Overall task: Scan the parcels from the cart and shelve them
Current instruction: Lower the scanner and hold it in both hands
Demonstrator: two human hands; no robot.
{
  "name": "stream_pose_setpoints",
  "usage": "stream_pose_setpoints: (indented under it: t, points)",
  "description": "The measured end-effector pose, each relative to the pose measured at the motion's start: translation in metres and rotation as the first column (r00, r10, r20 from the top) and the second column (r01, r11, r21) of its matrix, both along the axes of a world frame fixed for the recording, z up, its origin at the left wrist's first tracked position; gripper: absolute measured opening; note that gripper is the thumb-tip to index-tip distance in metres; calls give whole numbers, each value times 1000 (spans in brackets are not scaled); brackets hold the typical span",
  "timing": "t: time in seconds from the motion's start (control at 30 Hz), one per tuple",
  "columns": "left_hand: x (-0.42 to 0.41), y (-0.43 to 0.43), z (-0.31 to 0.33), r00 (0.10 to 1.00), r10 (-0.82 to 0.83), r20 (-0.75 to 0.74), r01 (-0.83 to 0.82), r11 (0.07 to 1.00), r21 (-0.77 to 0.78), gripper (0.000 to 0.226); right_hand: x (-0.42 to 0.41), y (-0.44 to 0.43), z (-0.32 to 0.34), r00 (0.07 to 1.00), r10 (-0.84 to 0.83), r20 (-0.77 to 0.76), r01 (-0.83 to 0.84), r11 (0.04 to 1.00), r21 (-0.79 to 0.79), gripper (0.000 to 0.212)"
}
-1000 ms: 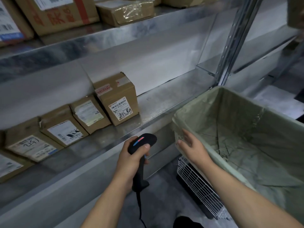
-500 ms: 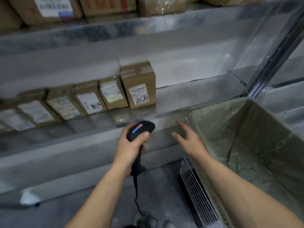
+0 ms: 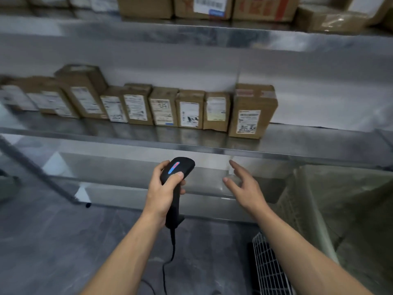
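My left hand (image 3: 163,188) grips a black handheld scanner (image 3: 176,173) with a lit blue and red strip; its cable hangs down toward the floor. To its right, my right hand (image 3: 244,184) is held out with straight fingers and holds nothing, in front of the metal shelf edge (image 3: 212,150). Several labelled cardboard parcels (image 3: 189,109) stand in a row on the middle shelf; the rightmost and largest parcel (image 3: 252,111) stands a little apart. The cart (image 3: 319,201), lined with a pale green bag, is at the lower right; no parcel shows in its visible part.
An upper shelf (image 3: 212,33) carries more cardboard boxes (image 3: 204,7). A white wire grid (image 3: 270,265) on the cart's side sits by my right forearm. Grey floor (image 3: 53,241) lies below, and the shelf surface to the right of the largest parcel is bare metal.
The view has swung left, bringing more shelved parcels into sight. My right hand came off the cart's rim and now hovers by the shelf edge. The scanner stays in my left hand.
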State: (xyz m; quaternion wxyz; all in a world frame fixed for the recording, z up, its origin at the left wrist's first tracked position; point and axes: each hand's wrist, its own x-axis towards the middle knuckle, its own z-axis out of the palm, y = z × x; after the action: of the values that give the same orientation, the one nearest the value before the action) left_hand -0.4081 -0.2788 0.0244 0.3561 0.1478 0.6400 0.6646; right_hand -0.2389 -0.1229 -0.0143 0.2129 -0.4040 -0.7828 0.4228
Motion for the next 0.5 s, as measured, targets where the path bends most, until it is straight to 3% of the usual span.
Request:
stream_pose_setpoints:
  t: [0.2,0.37,0.5]
  points:
    - [-74,-65,-7,1000,0,29,-1,1000,20,61,-79,-58,3,991,107,84,-117,985,129,66]
    - [-140,-118,-13,998,-23,50,21,999,34,42,-145,-107,0,973,159,168,-189,964,185,69]
    - [-175,-144,-26,999,-8,39,8,1000,5,46,-176,-138,-5,968,179,173,-214,954,209,68]
